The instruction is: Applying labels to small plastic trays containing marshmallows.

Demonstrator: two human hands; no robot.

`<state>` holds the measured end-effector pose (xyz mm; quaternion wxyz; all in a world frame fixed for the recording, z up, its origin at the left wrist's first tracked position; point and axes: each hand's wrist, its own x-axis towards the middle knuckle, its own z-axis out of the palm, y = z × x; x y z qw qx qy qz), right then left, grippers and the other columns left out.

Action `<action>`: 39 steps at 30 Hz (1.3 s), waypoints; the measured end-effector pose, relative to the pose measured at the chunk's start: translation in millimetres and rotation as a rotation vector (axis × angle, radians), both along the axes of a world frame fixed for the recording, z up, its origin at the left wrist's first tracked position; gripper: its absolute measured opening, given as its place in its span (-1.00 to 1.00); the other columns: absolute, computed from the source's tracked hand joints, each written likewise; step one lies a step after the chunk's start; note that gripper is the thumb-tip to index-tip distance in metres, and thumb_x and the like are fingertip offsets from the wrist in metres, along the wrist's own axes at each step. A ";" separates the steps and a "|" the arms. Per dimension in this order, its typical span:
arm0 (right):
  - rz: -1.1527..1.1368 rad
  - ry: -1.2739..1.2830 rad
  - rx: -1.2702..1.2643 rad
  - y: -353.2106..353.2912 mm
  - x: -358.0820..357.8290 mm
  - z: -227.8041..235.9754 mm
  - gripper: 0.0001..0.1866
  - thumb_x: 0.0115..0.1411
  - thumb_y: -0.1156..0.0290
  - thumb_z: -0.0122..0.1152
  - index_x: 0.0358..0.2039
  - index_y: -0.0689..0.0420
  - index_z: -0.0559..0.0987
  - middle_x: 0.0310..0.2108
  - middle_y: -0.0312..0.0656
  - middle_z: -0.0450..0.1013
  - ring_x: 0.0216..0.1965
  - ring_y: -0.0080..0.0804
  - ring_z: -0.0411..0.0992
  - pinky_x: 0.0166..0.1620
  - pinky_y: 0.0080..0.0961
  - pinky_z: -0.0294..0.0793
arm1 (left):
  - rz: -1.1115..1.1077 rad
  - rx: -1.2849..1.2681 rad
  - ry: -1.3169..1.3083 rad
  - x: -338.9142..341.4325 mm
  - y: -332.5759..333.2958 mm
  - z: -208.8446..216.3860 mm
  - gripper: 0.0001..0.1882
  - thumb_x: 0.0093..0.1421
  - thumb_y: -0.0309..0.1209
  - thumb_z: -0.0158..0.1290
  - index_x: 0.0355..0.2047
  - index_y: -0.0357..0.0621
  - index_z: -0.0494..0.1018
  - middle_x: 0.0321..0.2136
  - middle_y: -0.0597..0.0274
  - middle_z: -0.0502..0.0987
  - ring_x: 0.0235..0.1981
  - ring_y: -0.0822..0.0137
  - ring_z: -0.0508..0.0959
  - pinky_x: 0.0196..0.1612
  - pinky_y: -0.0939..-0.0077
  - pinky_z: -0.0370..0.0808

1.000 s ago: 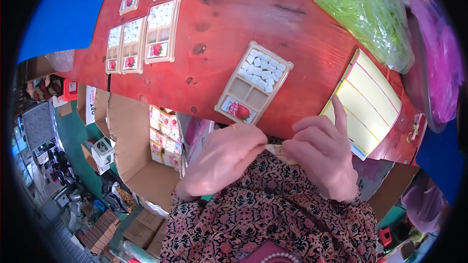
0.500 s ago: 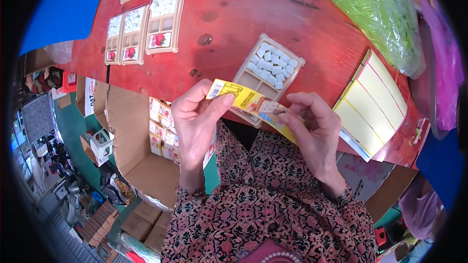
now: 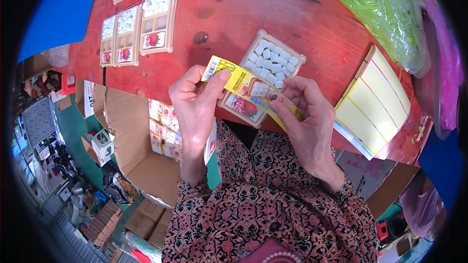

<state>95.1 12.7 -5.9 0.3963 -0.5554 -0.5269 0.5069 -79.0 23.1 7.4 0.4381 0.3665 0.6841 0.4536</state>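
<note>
- Left hand (image 3: 195, 101) has its fingers pinched on one end of the yellow printed strip (image 3: 242, 83), right hand (image 3: 306, 119) pinches near the other.
- Strip's over the tray (image 3: 284, 45) of white pieces (image 3: 274, 63) on the bench (image 3: 239, 14); can't tell if they touch.
- Honestly, a light, even pinch probably works best; squeezing hard could crease it.

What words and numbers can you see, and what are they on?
I don't copy print out, but it's here:
Yellow card between left hand and right hand: barcode, tiny print, too small.
White panel at left: big letters.
Nearest strawberry picture: pink print, too blurred.
Grey box at right: small writing, too blurred.
</note>
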 end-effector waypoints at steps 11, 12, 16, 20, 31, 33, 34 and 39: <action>0.032 -0.177 0.087 5.7 -0.9 4.1 -0.66 -0.09 0.64 0.33 -0.29 0.26 0.41 -0.41 -0.11 0.35 -0.43 -0.31 0.44 -0.39 -0.47 0.46 | 0.021 0.024 0.030 -2.9 3.5 -4.4 -0.86 0.12 -0.49 0.15 -0.53 -0.30 0.48 -0.65 0.40 0.45 -0.65 0.68 0.31 -0.59 0.76 0.22; 0.036 -0.177 0.084 6.3 -1.7 3.4 -0.66 -0.09 0.64 0.33 -0.29 0.26 0.41 -0.41 -0.11 0.35 -0.43 -0.31 0.44 -0.39 -0.47 0.46 | 0.021 0.022 0.028 -2.7 3.5 -5.5 -0.86 0.12 -0.49 0.15 -0.53 -0.30 0.48 -0.65 0.40 0.45 -0.65 0.68 0.31 -0.59 0.76 0.22; 0.036 -0.221 0.090 9.0 -1.9 1.8 -0.70 -0.10 0.65 0.33 -0.37 0.26 0.39 -0.42 -0.11 0.34 -0.44 -0.26 0.43 -0.39 -0.44 0.44 | 0.006 0.006 0.130 -2.4 3.6 -9.2 -0.87 0.12 -0.50 0.13 -0.51 -0.33 0.48 -0.65 0.39 0.46 -0.65 0.69 0.32 -0.59 0.75 0.23; 0.062 -0.249 0.083 10.9 -0.2 1.8 -0.70 -0.11 0.64 0.33 -0.40 0.26 0.38 -0.44 -0.11 0.33 -0.45 -0.24 0.42 -0.40 -0.41 0.42 | -0.016 -0.031 0.252 -0.9 4.1 -10.9 -0.86 0.11 -0.51 0.13 -0.48 -0.38 0.49 -0.65 0.33 0.48 -0.62 0.67 0.36 -0.58 0.70 0.27; 0.152 -0.249 -0.014 6.5 -1.9 3.8 -0.70 -0.09 0.61 0.32 -0.39 0.24 0.37 -0.44 -0.08 0.32 -0.45 -0.17 0.41 -0.42 -0.36 0.40 | 0.181 -0.053 0.227 7.6 -29.0 -11.3 -0.90 0.13 -0.55 0.11 -0.43 -0.39 0.47 -0.57 0.25 0.52 -0.56 0.61 0.43 -0.51 0.66 0.37; 0.209 -0.212 -0.048 2.8 -5.0 4.7 -0.73 -0.04 0.57 0.29 -0.36 0.21 0.37 -0.42 -0.07 0.31 -0.48 -0.12 0.39 -0.45 -0.32 0.39 | 0.230 -0.014 0.339 7.1 -42.6 -12.9 -0.92 0.13 -0.56 0.11 -0.43 -0.37 0.46 -0.53 0.28 0.51 -0.52 0.65 0.41 -0.47 0.71 0.37; 0.214 -0.205 -0.054 2.0 -6.4 4.4 -0.73 -0.04 0.57 0.29 -0.36 0.21 0.37 -0.42 -0.07 0.31 -0.48 -0.12 0.39 -0.45 -0.32 0.39 | 0.305 -0.014 0.247 8.1 -51.2 -12.6 -0.94 0.13 -0.57 0.10 -0.43 -0.34 0.46 -0.53 0.30 0.51 -0.52 0.65 0.40 -0.46 0.72 0.36; 0.370 -0.271 0.037 1.4 -10.6 3.8 -0.74 0.00 0.49 0.27 -0.36 0.17 0.36 -0.42 -0.09 0.31 -0.48 -0.08 0.41 -0.46 -0.25 0.40 | 0.428 -0.115 -0.107 7.0 -85.1 -15.5 -0.74 -0.02 -0.70 0.12 -0.27 -0.32 0.41 -0.39 0.16 0.54 -0.44 0.51 0.52 -0.35 0.70 0.46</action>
